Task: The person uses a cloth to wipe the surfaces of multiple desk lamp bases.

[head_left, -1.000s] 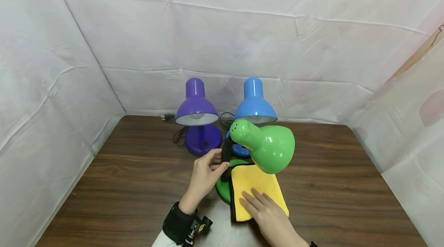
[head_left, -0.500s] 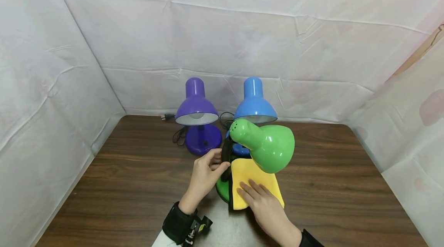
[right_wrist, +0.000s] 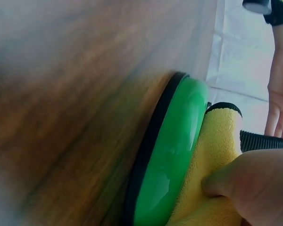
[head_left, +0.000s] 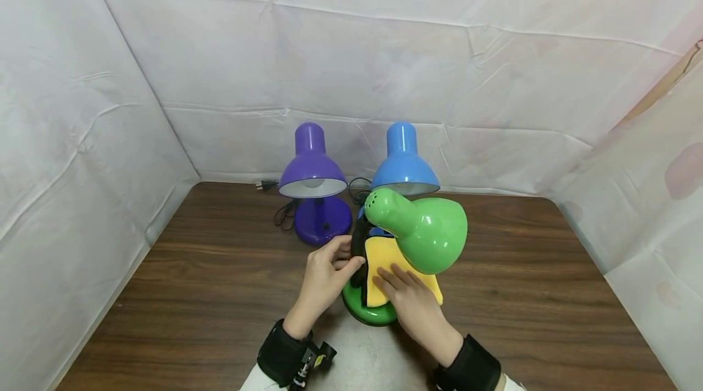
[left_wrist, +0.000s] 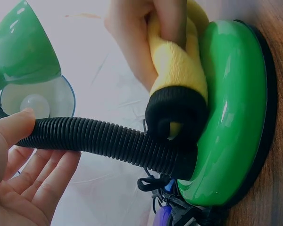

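Note:
A green desk lamp (head_left: 434, 235) stands mid-table, its shade turned to the right. Thumb and fingers of my left hand (head_left: 323, 275) pinch its black ribbed gooseneck (left_wrist: 94, 136). Over the round green base (left_wrist: 233, 108) lies a folded yellow cloth (head_left: 384, 254) with black edging. My right hand (head_left: 415, 305) holds this cloth against the top of the base, its fingers spread over it in the head view. In the right wrist view the thumb (right_wrist: 217, 183) presses into the cloth's side. The lamp shade hides part of the cloth from above.
Behind the green lamp stand a purple desk lamp (head_left: 311, 165) and a blue desk lamp (head_left: 404, 162), close to the white backdrop (head_left: 351, 61). A black cord with a plug (head_left: 266, 185) lies beside the purple lamp. The tabletop (head_left: 219, 287) is dark wood.
My right hand has pushed the yellow cloth away from me across the green base, so the base's front rim now shows. The left hand and the lamp have stayed in place.

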A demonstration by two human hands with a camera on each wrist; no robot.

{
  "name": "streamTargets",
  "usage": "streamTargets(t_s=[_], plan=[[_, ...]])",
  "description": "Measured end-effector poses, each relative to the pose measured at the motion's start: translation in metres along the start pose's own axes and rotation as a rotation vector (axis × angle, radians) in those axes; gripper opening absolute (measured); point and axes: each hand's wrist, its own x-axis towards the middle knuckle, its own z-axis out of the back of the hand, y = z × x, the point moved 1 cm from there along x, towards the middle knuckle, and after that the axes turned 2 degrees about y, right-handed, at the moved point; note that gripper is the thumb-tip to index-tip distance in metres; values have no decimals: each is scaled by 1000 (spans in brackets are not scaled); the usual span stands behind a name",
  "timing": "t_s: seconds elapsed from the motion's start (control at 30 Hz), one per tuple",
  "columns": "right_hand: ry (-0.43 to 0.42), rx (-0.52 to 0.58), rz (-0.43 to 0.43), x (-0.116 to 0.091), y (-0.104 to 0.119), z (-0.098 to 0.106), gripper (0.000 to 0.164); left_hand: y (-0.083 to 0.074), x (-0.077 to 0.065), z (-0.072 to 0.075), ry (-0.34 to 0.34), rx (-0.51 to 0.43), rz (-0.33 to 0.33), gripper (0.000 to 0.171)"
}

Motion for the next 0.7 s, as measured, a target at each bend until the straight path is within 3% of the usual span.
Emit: streamTargets(t_s=[0.13, 0.43, 0.7], plan=[[33, 10, -8, 6, -4, -2, 42, 0, 0, 0, 0, 2, -1, 28], [15, 0, -18, 18, -11, -5, 37, 0, -1, 0, 3, -1, 6, 28], [55, 8, -33, 14, -9, -2, 39, 1, 0, -1, 2, 5, 21, 29]])
